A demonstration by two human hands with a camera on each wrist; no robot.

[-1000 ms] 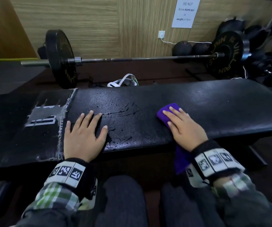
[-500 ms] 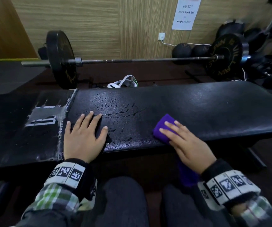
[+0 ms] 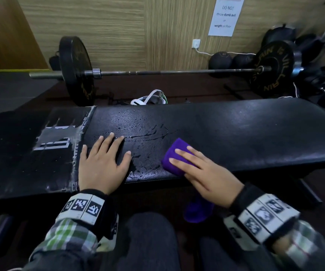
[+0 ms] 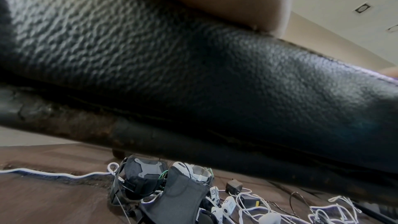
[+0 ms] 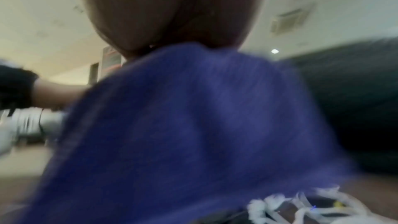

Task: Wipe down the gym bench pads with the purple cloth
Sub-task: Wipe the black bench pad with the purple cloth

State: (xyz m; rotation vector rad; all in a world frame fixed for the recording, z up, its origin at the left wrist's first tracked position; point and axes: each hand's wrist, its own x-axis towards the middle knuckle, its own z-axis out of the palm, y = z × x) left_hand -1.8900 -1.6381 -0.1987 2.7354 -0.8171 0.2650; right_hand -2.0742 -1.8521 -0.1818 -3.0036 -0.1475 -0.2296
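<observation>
Two hands on the worktop (image 3: 236, 137), a black padded bench running left to right across the head view. Left hand (image 3: 102, 163) lies flat, fingers straight and spread, holding nothing; palm sits beside the seam between the two pads. Right hand (image 3: 206, 173) presses the cloth (image 3: 174, 155) down with straight fingers, none curled round it. One purple cloth, counted: folded part under and ahead of the right fingertips, near the pad's front edge; the rest hangs over that edge below the right wrist. Cloth's long axis runs from the pad top down the front edge, toward the person. Right wrist view: cloth (image 5: 193, 125) fills the frame, blurred. Wet streaks and droplets (image 3: 138, 133) lie between the two hands and beyond the left fingertips. Left wrist view: pad's textured side (image 4: 193, 74) under the palm. One barbell (image 3: 157, 72) with two plates lies on the floor beyond the worktop.
</observation>
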